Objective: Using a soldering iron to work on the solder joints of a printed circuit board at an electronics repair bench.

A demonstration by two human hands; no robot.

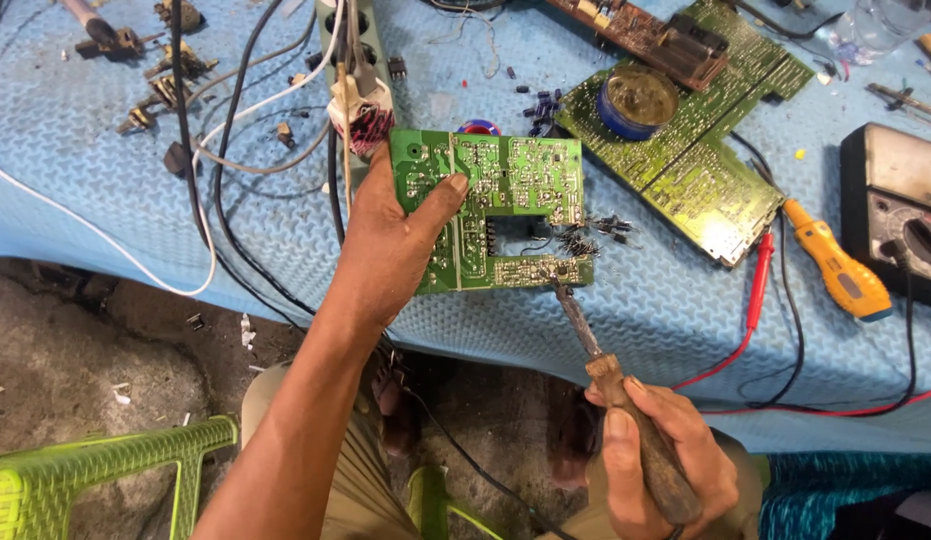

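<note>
a table draped in blue textured cloth point(105, 190) fills the upper frame. at two o'clock lies a large green rectangular circuit board point(690, 160) carrying a round blue tin of paste point(637, 102); a grey multimeter point(895, 205) sits at three o'clock. at centre, the left hand point(390, 245) holds up a smaller green notched circuit board point(495, 205), thumb pinching its face with the other fingers behind it. at five o'clock the right hand point(660, 455) has its fingers curled tight around a wooden-handled soldering iron point(625, 400), its tip touching the small board's lower right corner. an orange-handled screwdriver point(835, 262) lies just left of the multimeter.
</note>
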